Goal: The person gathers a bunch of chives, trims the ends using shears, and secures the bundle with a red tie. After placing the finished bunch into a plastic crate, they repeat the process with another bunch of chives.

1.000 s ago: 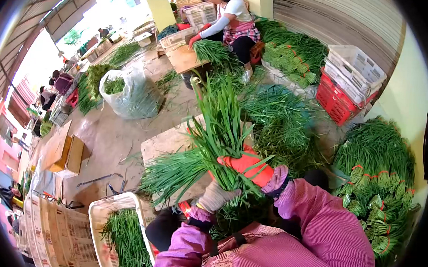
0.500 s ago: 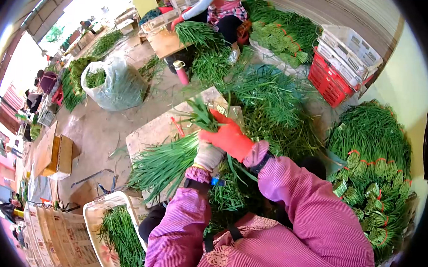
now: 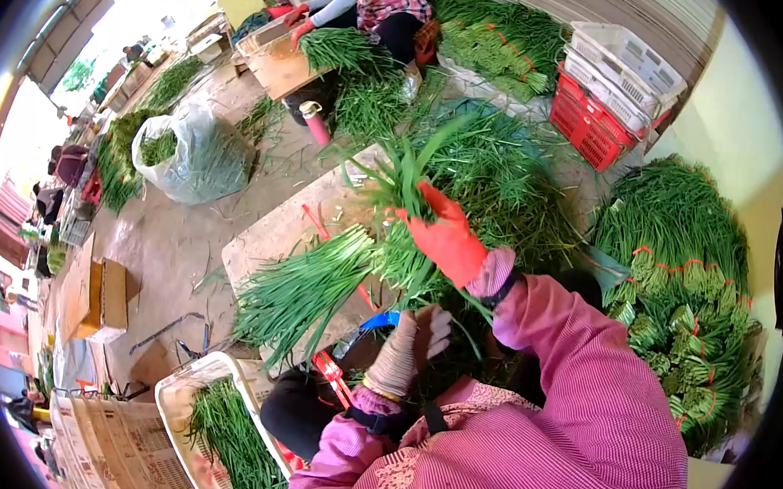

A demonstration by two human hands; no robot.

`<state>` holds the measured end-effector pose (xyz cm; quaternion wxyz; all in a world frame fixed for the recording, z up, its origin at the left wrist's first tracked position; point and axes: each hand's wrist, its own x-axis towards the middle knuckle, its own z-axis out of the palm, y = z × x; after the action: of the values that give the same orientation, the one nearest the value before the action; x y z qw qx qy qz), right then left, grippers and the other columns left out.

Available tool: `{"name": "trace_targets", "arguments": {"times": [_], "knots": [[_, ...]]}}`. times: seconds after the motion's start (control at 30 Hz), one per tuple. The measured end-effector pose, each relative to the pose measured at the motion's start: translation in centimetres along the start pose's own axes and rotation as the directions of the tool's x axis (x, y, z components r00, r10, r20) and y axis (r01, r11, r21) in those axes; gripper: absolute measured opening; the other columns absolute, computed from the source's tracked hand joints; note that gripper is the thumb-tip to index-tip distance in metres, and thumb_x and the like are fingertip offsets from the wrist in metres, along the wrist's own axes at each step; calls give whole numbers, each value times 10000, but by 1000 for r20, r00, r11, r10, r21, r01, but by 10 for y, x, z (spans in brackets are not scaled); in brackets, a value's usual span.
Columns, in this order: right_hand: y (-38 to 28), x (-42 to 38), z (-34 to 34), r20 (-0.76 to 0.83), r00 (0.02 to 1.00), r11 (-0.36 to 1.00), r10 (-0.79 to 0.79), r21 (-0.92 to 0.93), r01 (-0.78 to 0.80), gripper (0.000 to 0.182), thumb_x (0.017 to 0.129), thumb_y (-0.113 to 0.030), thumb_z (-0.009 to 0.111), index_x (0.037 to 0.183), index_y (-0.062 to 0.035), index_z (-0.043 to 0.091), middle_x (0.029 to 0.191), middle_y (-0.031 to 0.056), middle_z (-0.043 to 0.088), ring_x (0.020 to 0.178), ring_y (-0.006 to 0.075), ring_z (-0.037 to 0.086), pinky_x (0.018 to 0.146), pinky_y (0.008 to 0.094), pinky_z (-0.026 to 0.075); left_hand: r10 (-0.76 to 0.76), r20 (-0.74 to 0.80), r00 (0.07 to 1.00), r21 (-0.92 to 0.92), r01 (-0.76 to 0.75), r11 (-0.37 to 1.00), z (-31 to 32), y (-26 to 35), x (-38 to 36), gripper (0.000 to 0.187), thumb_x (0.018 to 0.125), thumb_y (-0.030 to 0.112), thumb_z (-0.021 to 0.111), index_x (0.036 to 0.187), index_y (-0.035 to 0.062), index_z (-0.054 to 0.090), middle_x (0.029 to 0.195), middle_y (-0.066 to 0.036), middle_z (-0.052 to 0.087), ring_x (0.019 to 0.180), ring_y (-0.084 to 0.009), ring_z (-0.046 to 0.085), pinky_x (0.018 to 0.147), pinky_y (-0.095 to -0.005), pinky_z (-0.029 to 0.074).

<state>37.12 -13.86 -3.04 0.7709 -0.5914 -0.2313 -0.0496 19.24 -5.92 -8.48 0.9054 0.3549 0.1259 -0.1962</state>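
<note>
My right hand [image 3: 447, 241], in an orange-red glove, is closed round a bunch of green stalks [image 3: 403, 188] whose tips blur above the board. A pale knitted glove covers my left hand [image 3: 411, 347], which is held low near my lap with its fingers apart and nothing visible in it. On the wooden board [image 3: 263, 238] lies a fanned bundle of green leaves [image 3: 305, 284], white ends toward the upper right. Red ties [image 3: 333, 376] and a blue object [image 3: 379, 320] are beside my left hand.
A white basket of greens [image 3: 222, 439] stands at lower left. Bundled greens [image 3: 682, 277] are piled at right, near a red crate [image 3: 588, 122]. A plastic bag [image 3: 197, 159], a pink bottle [image 3: 315, 124] and a co-worker's gloved hand [image 3: 302, 33] are farther off.
My left hand has let go of the leaves and moved down toward my lap, opening. The fanned bundle now rests on the board. My right hand has moved right with its stalks.
</note>
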Motion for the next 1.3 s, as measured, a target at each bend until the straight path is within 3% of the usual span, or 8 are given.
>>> {"name": "trace_targets", "arguments": {"times": [0.1, 0.23, 0.57, 0.67, 0.8, 0.97, 1.13, 1.3], "knots": [[-51, -50, -5, 349, 919, 839, 186, 430, -333, 405, 769, 84, 637, 1143, -55, 570, 1066, 82, 635, 1005, 206, 623, 894, 316, 498, 30, 257, 966, -425, 85, 901, 43, 4, 0, 788, 883, 653, 480, 1357, 27, 416, 1271, -111, 548, 1097, -237, 550, 1005, -440, 404], [-95, -109, -24, 807, 552, 761, -207, -222, 610, 301, 822, -63, 609, 1118, -88, 557, 1149, 88, 594, 1119, 276, 587, 1080, 467, 374, -37, 514, 857, -514, 343, 786, 16, -21, 9, 636, 912, 525, 474, 1298, 19, 455, 1217, -121, 575, 1024, -252, 570, 920, -438, 439], [-107, -188, -57, 881, 373, 442, -293, -221, 869, 315, 759, -124, 565, 1069, -75, 561, 1228, 75, 570, 1287, 315, 461, 1079, 462, 330, -351, 717, 602, -223, 675, 703, -34, -60, 26, 313, 975, 235, 459, 1165, 1, 543, 1096, -141, 636, 859, -285, 614, 730, -433, 517], [-134, -183, -71, 944, 317, 688, -92, -170, 705, 485, 829, -190, 615, 1289, -82, 504, 1290, 95, 561, 1274, 339, 480, 1064, 465, 350, -119, 101, 988, 194, 97, 976, 12, -30, -22, 295, 893, 196, 610, 1141, 39, 583, 1024, -74, 657, 881, -191, 614, 703, -328, 518], [-190, -140, -73, 703, 578, 853, 414, -522, 24, 536, 910, -230, 619, 1375, -41, 430, 1332, 182, 526, 1146, 298, 579, 921, 353, 501, 8, 240, 971, 357, -95, 929, 39, -4, -48, 324, 820, 215, 696, 1090, 49, 624, 926, -53, 654, 815, -182, 632, 756, -315, 532], [-155, -91, -82, 333, 884, 761, 329, -647, -40, 941, 829, -420, 703, 1515, -148, 120, 1147, 183, 620, 881, 254, 653, 785, 330, 533, -144, 45, 989, 338, 120, 933, 27, -4, -76, 363, 807, 186, 716, 1094, -5, 602, 886, -81, 657, 779, -218, 657, 770, -361, 543], [-110, -78, -67, 297, 641, 609, 708, -716, -341, 470, 903, -321, 596, 1306, -102, 494, 834, 136, 688, 634, 221, 671, 575, 337, 546, -111, 14, 994, 578, 83, 812, 21, -2, -92, 508, 813, 164, 722, 1264, 26, 533, 1066, -54, 647, 953, -177, 630, 876, -319, 495], [-75, -58, -111, 175, 841, 780, 512, -504, -371, 200, 949, -221, 475, 1012, -79, 601, 716, 74, 659, 485, 154, 589, 445, 299, 481, -202, -7, 979, 649, 158, 744, -18, -8, -106, 611, 805, 124, 745, 1346, 49, 469, 1231, -41, 586, 1080, -157, 581, 949, -303, 457]]}}
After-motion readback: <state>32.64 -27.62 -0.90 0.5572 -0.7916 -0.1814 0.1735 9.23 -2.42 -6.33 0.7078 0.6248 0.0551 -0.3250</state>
